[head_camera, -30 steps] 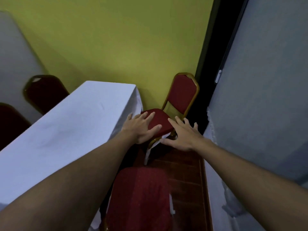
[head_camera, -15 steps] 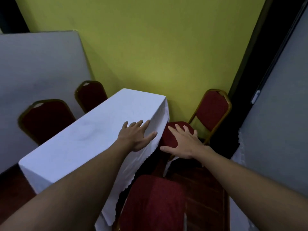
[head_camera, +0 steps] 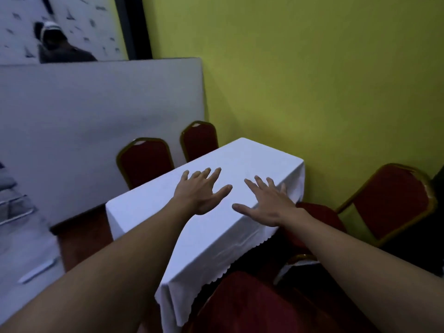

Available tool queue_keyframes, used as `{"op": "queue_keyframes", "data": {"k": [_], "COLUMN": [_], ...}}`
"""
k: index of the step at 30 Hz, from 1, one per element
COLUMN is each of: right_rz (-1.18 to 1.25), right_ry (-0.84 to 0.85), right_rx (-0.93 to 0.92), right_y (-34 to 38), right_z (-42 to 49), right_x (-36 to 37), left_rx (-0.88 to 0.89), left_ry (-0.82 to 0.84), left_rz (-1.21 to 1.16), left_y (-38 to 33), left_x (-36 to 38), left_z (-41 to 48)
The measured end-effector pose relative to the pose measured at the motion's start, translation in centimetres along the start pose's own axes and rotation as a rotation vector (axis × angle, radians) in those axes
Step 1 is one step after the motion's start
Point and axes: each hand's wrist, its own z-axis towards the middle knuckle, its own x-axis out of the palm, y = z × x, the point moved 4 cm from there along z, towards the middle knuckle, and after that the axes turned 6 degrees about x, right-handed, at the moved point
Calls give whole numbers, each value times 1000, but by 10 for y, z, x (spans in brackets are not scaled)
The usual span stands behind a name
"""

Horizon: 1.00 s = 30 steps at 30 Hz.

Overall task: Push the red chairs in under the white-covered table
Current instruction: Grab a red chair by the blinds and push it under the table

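**Currently: both hands released above the bench, no chair in contact**

Presently noted, from largest to smallest, with directions read from the middle of the bench top.

1. Yellow wall (head_camera: 312, 80) fills the field from 12 to 3 o'clock. A grey partition (head_camera: 96, 121) stands from 9 to 11 o'clock.
2. The white-covered bench (head_camera: 254, 152) runs diagonally, its far end close to the yellow wall. Its cloth hangs with a scalloped hem along the near long side.
3. Near chair (head_camera: 252, 306), at 6 o'clock: red back just beside the hem. Its seat is not visible.
4. End chair (head_camera: 389, 203), at 3 o'clock: gold-framed, back close to the wall, seat near the bench's end corner and partly crossed by the right forearm.
5. Two far chairs, at 10 o'clock (head_camera: 144, 162) and 11 o'clock (head_camera: 199, 140): backs upright against the far long side, seats hidden.
6. Left hand (head_camera: 201, 191): over the bench top, palm down, fingers spread, grip released.
7. Right hand (head_camera: 266, 203): just beside it at 4 o'clock, likewise spread, grip released.

Whether either palm touches the cloth cannot be determined.
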Motion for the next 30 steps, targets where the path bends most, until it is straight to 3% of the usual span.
{"op": "queue_keyframes", "data": {"k": [14, 22, 30], "right_rz": [-17, -11, 8], "right_ry": [39, 11, -20], "right_rx": [-301, -288, -233], "right_y": [5, 12, -25], "right_z": [30, 20, 26], "right_x": [9, 0, -11], "left_rx": [-284, -286, -231], "left_ry": [-22, -20, -14], "left_rz": [-24, -23, 9], "left_y": [-23, -6, -16], "left_x": [8, 2, -8], "left_z": [-39, -50, -21]}}
